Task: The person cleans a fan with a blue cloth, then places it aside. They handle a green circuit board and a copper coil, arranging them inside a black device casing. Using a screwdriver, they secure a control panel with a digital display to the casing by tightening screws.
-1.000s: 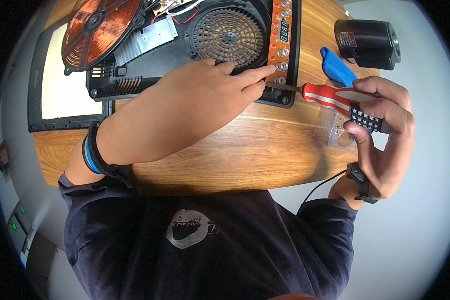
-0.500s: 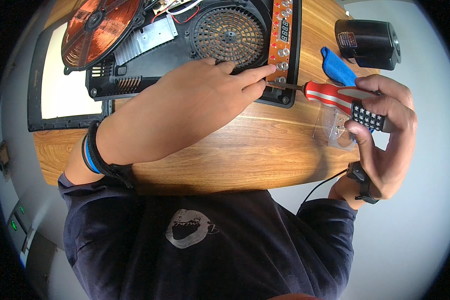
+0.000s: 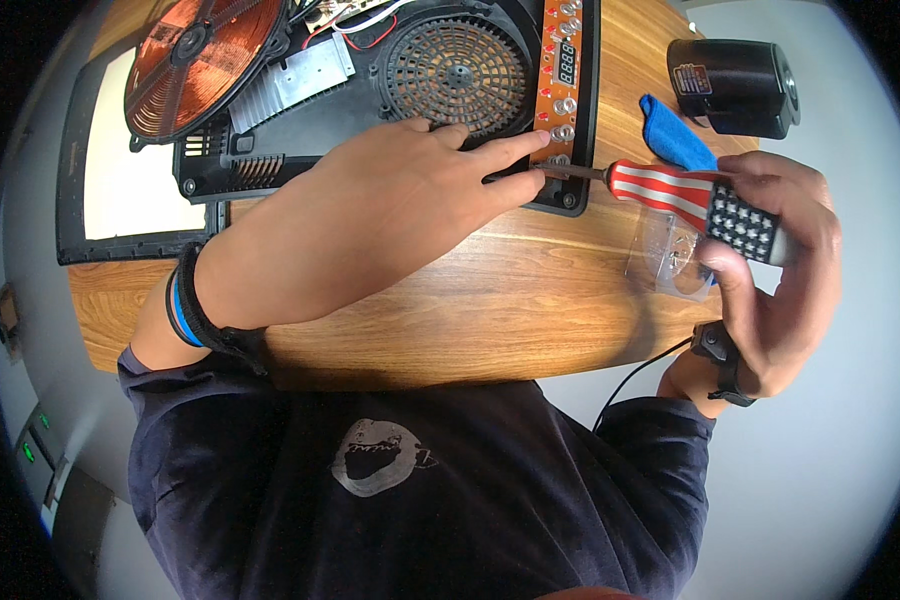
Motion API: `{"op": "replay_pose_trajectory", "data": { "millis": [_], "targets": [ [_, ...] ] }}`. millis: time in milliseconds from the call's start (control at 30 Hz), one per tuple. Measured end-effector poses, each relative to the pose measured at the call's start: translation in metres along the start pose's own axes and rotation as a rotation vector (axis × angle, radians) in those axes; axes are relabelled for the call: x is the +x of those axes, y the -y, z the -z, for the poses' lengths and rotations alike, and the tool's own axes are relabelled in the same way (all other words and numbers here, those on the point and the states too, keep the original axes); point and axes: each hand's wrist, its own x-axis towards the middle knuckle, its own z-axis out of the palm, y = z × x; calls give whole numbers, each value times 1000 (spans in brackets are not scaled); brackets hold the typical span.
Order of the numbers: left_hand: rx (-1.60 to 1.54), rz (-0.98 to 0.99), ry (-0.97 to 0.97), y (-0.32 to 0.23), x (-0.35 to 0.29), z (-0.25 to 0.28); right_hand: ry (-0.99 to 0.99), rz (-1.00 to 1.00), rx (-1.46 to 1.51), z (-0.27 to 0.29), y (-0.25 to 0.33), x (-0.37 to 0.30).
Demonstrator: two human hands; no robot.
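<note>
My left hand [image 3: 400, 190] reaches over the near edge of an opened black appliance casing [image 3: 589, 100]. Its fingers are spread, one lying on the orange circuit board [image 3: 547, 80] and another beside the screwdriver shaft. In my right hand [image 3: 795, 255] is the handle of a screwdriver [image 3: 660, 190], red and white striped with a black starred end. The screwdriver lies nearly level, pointing left, its tip at the board's near end and partly hidden by my left fingers. Transparent round buttons and a small digit display sit along the board.
A copper coil [image 3: 165, 85] leans at the casing's left, beside a metal heat sink [image 3: 292, 88] and round grille [image 3: 457, 75]. A framed panel [image 3: 140, 190] lies far left. Right of the casing are a blue cloth [image 3: 675, 135], a black rounded device [image 3: 725, 88] and a clear tray [image 3: 655, 270] holding small screws.
The screwdriver handle has turned, showing more stripes and stars. My right fingers have shifted slightly right along it. One left finger has stretched further toward the screwdriver tip.
</note>
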Motion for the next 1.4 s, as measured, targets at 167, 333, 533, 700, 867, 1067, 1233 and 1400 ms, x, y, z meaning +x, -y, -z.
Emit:
{"op": "replay_pose_trajectory", "data": {
  "millis": [167, 333, 533, 700, 867, 1067, 1233, 1400],
  "targets": [
    [-28, 25, 36, -1, 0, 0, -252, -124, 58, -6, -4, -12],
    [-10, 22, 79, -2, 4, 7, -320, -395, 53, -22, -22, -38],
    [-12, 32, 153, -6, 11, 18, -297, -596, 65, -61, -25, -62],
    [-115, 81, 191, -15, 18, 26, -444, -457, 14, -71, -30, -83],
    [-123, 101, 214, -24, 29, 39, -396, -456, -120, -80, -29, -92],
    [-87, 172, 321, -35, 39, 46, -207, -590, 150, -108, -30, -93],
    [-51, 162, 333, -36, 42, 45, -110, -523, 218, -139, -40, -81],
    [-12, 174, 313, -39, 45, 45, -161, -343, 166, -123, -57, -78]
  ]
}}
